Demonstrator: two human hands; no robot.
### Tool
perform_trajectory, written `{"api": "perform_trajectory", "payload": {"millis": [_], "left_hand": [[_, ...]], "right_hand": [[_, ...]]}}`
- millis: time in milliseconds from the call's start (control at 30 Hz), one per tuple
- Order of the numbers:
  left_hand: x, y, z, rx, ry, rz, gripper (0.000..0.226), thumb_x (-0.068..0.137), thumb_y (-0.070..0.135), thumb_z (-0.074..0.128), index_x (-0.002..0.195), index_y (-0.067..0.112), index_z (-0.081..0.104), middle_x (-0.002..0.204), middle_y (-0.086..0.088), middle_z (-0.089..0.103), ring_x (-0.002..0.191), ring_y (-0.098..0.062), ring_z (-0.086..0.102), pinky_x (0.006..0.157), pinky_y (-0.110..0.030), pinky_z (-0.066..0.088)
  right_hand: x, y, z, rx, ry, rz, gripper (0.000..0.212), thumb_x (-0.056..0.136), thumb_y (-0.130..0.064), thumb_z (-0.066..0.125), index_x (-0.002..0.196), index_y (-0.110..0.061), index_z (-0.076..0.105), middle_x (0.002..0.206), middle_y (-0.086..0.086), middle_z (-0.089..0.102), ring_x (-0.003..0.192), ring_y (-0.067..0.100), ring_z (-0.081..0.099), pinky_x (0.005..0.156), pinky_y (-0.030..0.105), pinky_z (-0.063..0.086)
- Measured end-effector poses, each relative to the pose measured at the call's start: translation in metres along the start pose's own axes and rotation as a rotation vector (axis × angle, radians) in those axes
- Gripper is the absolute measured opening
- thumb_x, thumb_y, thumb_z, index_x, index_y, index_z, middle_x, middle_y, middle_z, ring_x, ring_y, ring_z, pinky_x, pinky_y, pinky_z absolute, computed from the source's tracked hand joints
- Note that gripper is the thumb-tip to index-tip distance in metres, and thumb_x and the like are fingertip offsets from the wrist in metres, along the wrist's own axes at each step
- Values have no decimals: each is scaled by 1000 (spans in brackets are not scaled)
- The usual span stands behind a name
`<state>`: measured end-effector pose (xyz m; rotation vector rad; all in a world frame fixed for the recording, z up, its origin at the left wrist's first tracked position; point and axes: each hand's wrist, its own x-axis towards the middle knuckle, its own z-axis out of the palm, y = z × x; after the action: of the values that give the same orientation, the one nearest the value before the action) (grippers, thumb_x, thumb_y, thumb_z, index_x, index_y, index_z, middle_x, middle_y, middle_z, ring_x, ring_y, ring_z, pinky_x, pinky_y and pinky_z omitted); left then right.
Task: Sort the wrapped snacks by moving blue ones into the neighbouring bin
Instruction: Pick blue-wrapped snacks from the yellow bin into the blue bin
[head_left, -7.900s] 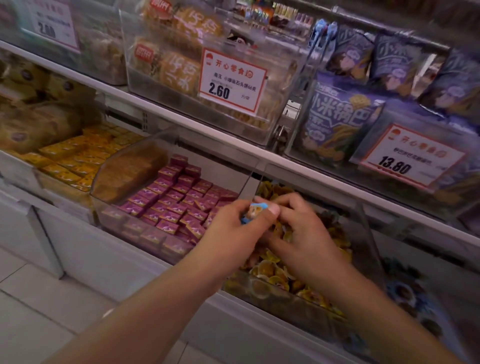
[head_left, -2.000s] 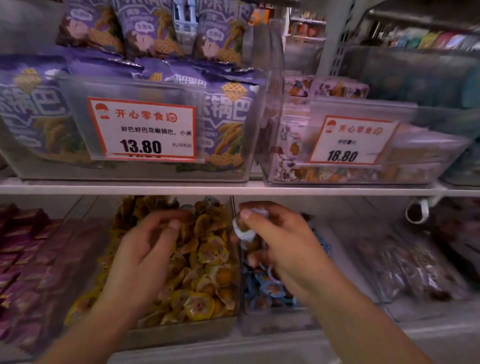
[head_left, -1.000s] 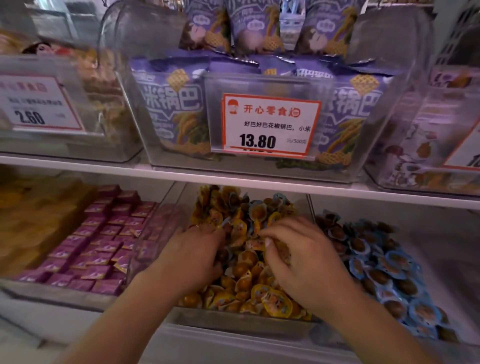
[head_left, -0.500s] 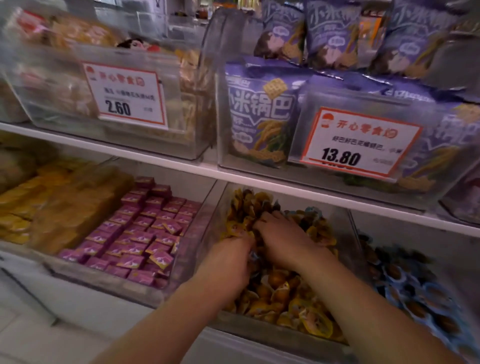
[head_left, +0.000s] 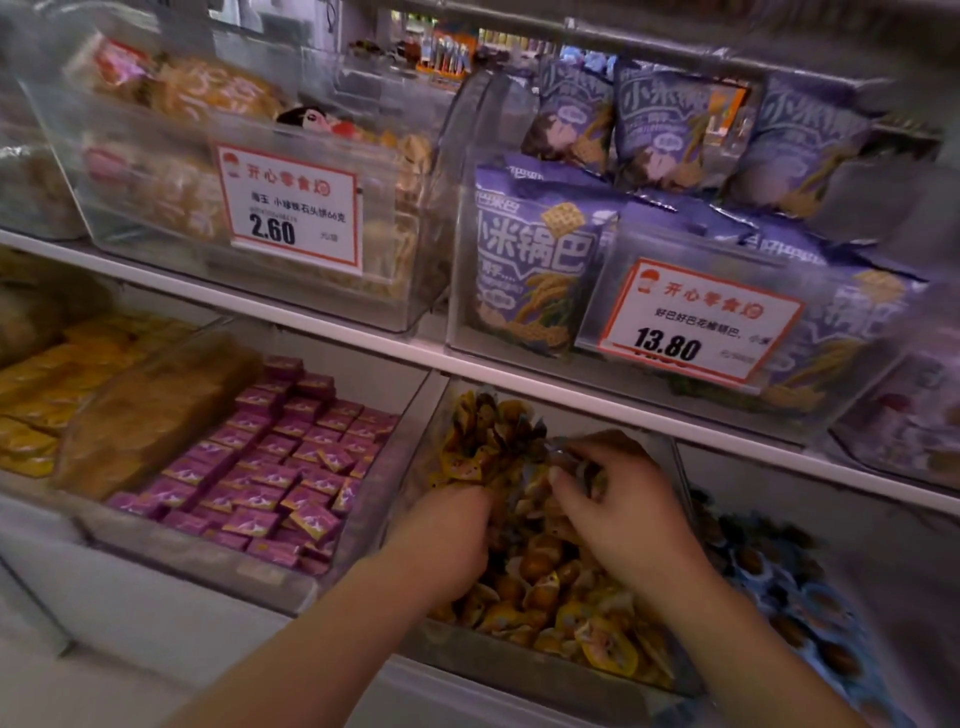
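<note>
Two bare hands are buried in a clear bin of yellow-wrapped snacks (head_left: 561, 608) on the lower shelf. The left hand (head_left: 447, 540) is sunk among the wrappers with its fingers curled down out of sight, so whether it holds anything cannot be told. The right hand (head_left: 618, 499) reaches toward the back of that bin, thumb and fingers bent onto the wrappers; motion blur hides whether they pinch one. Just right of the yellow bin, past a clear divider wall (head_left: 680, 478), lies the neighbouring bin of blue-wrapped snacks (head_left: 784, 587), partly cut off by the right forearm. Left of the yellow bin sits a bin of small purple packets (head_left: 270, 467), and further left are yellow bars (head_left: 62, 374). A white shelf edge (head_left: 519, 382) runs above the yellow bin and overhangs its back. Above that edge stand purple snack bags (head_left: 535, 270) behind a price tag reading 13.80 (head_left: 696, 325), and to their left a tag reading 2.60 (head_left: 291, 208). Compared with half a second ago, both hands remain in the yellow bin, the right one now spread a little further right.
</note>
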<state>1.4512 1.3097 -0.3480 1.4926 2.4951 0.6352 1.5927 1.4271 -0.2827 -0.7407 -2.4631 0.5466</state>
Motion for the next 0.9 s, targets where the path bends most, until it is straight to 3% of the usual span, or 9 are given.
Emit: {"api": "perform_trajectory", "payload": {"millis": [100,267,333,433,500,567,700,800,900], "left_hand": [[0,10,-9,-113,161,-57,15,92,22,56,102,22,67,102,-2,72,100,-24,66,82,-35,54],[-13,57,-30,-685,479,37,18,95,14,61,88,29,69,85,18,72,83,1,66,69,-11,46],[-27,87,-25,-760,483,150,14,95,20,59,91,30,68,87,20,71,83,2,66,68,-9,46],[-36,120,-7,-702,443,246,12,94,38,54,102,44,61,96,20,66,93,-2,63,78,-18,49],[-31,132,-2,-511,453,316,15,95,45,47,107,47,57,107,26,57,103,-7,56,87,-33,47],[-26,142,3,-396,440,436,25,98,42,42,120,43,53,119,35,45,116,-10,49,95,-36,41],[-21,154,22,-326,244,490,56,99,54,31,149,30,32,151,17,32,143,-10,29,115,-31,26],[-13,148,33,-241,146,447,69,96,68,15,154,32,18,160,14,17,149,-1,6,120,-20,6],[4,133,29,-167,215,355,61,96,59,30,144,24,43,145,4,44,136,-17,40,112,-36,34]], "right_hand": [[-35,-9,-26,490,15,191,9,93,-39,64,92,-39,73,83,-17,74,81,1,70,63,12,53],[-58,-7,-31,1156,8,693,16,98,-11,57,106,-9,70,82,17,75,68,33,73,47,32,55],[-58,-10,-33,1506,-108,831,25,93,-18,56,107,-2,70,94,22,74,76,35,73,55,40,59],[-60,-7,-43,1772,-218,809,43,92,-43,52,110,-8,71,125,22,67,108,33,69,88,44,57],[-61,2,-56,1781,-163,757,53,96,-44,48,119,-1,67,129,24,63,120,34,62,108,46,45],[-61,12,-67,1684,-45,751,48,97,-36,52,124,1,65,125,23,66,120,33,63,110,44,44],[-62,39,-76,1464,185,696,20,94,-20,63,96,-4,75,95,13,75,84,22,73,76,34,58],[-61,64,-83,1382,268,731,10,92,-13,65,92,-6,72,76,11,62,56,14,57,46,23,43],[-54,97,-88,1237,333,762,12,94,-8,62,84,-7,68,62,6,60,47,11,51,38,22,35]]}}
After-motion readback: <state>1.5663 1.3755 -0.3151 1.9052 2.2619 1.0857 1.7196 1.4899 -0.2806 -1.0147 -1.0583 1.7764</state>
